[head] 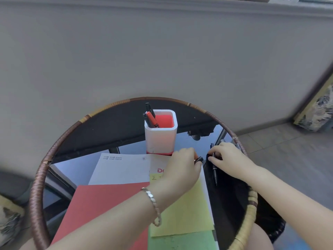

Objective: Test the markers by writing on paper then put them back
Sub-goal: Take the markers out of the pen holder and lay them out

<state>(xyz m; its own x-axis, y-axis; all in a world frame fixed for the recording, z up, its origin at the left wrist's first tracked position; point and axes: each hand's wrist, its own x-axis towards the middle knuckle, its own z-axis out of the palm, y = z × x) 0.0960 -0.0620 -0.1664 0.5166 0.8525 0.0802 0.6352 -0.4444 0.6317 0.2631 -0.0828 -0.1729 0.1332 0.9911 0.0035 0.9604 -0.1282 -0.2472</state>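
Holding marker: right hand (228, 157) grips black marker (214, 170), right of the holder (161, 134).
Cap: pinched by left hand (182, 168) fingertips, beside holder's base.
Holder: three markers inside.
Paper: yellow sheet (182, 213) before holder.

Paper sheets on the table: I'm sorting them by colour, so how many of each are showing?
White sheet: 1
Red sheet: 1
Yellow sheet: 1
Green sheet: 1
Total: 4
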